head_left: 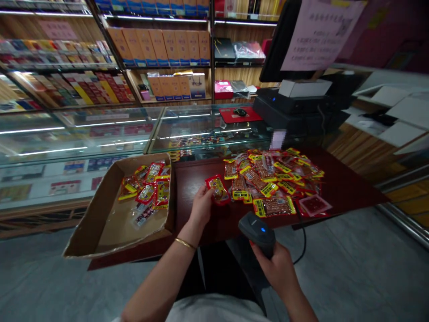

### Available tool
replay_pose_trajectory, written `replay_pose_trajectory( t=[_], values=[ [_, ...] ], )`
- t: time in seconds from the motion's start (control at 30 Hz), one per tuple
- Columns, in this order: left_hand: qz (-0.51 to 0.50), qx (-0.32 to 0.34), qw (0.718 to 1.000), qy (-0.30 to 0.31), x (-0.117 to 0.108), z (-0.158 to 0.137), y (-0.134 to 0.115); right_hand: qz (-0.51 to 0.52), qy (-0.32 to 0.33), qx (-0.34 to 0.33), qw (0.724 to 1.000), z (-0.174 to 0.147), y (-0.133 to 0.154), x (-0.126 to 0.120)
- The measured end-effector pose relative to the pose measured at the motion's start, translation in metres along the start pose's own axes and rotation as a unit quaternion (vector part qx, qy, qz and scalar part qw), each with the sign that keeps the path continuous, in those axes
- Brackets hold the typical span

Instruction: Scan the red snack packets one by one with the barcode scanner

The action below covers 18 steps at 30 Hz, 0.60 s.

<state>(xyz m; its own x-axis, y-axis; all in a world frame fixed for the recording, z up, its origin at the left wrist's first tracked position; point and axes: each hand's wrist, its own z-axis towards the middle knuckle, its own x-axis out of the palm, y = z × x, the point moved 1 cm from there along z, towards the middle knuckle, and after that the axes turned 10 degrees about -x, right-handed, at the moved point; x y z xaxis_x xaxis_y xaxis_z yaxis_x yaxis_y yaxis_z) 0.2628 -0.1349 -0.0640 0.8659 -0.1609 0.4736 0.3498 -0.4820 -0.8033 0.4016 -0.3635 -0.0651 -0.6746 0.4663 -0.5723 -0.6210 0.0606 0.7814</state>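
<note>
My left hand (pixel 202 205) pinches the edge of a red snack packet (pixel 218 189) above the dark wooden table. In my right hand (pixel 277 267) is a black barcode scanner (pixel 257 232) with a blue light on top, its head turned towards the packet. A heap of red and yellow snack packets (pixel 268 174) lies on the table to the right of the held one. To the left, an open cardboard box (pixel 110 226) holds several similar packets (pixel 154 185), bunched near its far right side.
The dark red-brown table (pixel 192 174) adjoins a glass display counter (pixel 127 120). A monitor (pixel 279 42) stands on a black cash register (pixel 291 109) at the back right. A mouse (pixel 240 112) rests on a red mat (pixel 228 115). The scanner's cable (pixel 304 241) hangs past the table's edge.
</note>
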Motion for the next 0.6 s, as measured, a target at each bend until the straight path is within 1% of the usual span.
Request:
replay_pose_trajectory(
  t=[0.1, 0.13, 0.17, 0.2, 0.23, 0.27, 0.3, 0.33, 0.37, 0.4, 0.43, 0.47, 0.5, 0.53, 0.57, 0.6],
  values=[
    [0.035, -0.047, 0.996, 0.073, 0.052, 0.012, -0.002, 0.006, -0.035, 0.022, 0.999, -0.004, -0.006, -0.010],
    [0.058, -0.046, 0.993, 0.090, 0.070, 0.019, -0.003, 0.007, -0.045, 0.036, 0.998, -0.006, -0.009, -0.012],
    [0.087, -0.029, 0.990, 0.106, 0.088, 0.026, -0.004, 0.007, -0.053, 0.051, 0.997, -0.008, -0.012, -0.015],
    [0.123, 0.006, 0.985, 0.119, 0.106, 0.034, -0.005, 0.008, -0.061, 0.065, 0.996, -0.011, -0.016, -0.016],
    [0.169, 0.060, 0.975, 0.131, 0.124, 0.041, -0.008, 0.009, -0.069, 0.078, 0.995, -0.013, -0.020, -0.018],
    [0.223, 0.131, 0.955, 0.144, 0.142, 0.047, -0.010, 0.011, -0.076, 0.088, 0.993, -0.015, -0.024, -0.019],
    [0.285, 0.211, 0.922, 0.157, 0.158, 0.052, -0.012, 0.014, -0.083, 0.096, 0.992, -0.018, -0.027, -0.019],
    [0.352, 0.288, 0.875, 0.167, 0.174, 0.057, -0.014, 0.016, -0.086, 0.102, 0.991, -0.020, -0.030, -0.019],
    [0.419, 0.350, 0.820, 0.173, 0.188, 0.061, -0.014, 0.018, -0.085, 0.107, 0.990, -0.022, -0.033, -0.020],
    [0.482, 0.394, 0.762, 0.177, 0.200, 0.064, -0.012, 0.018, -0.084, 0.113, 0.990, -0.023, -0.034, -0.020],
    [0.539, 0.421, 0.707, 0.180, 0.211, 0.068, -0.010, 0.017, -0.082, 0.119, 0.989, -0.025, -0.035, -0.020],
    [0.588, 0.436, 0.657, 0.181, 0.219, 0.071, -0.006, 0.014, -0.081, 0.125, 0.989, -0.026, -0.035, -0.021],
    [0.627, 0.441, 0.616, 0.181, 0.226, 0.074, -0.001, 0.012, -0.079, 0.130, 0.988, -0.026, -0.034, -0.021],
    [0.657, 0.440, 0.585, 0.181, 0.231, 0.077, 0.003, 0.009, -0.080, 0.134, 0.988, -0.026, -0.033, -0.021],
    [0.676, 0.434, 0.566, 0.187, 0.234, 0.080, 0.008, 0.006, -0.083, 0.136, 0.987, -0.026, -0.032, -0.022],
    [0.682, 0.424, 0.563, 0.197, 0.236, 0.081, 0.011, 0.001, -0.087, 0.137, 0.987, -0.025, -0.030, -0.022]
  ],
)
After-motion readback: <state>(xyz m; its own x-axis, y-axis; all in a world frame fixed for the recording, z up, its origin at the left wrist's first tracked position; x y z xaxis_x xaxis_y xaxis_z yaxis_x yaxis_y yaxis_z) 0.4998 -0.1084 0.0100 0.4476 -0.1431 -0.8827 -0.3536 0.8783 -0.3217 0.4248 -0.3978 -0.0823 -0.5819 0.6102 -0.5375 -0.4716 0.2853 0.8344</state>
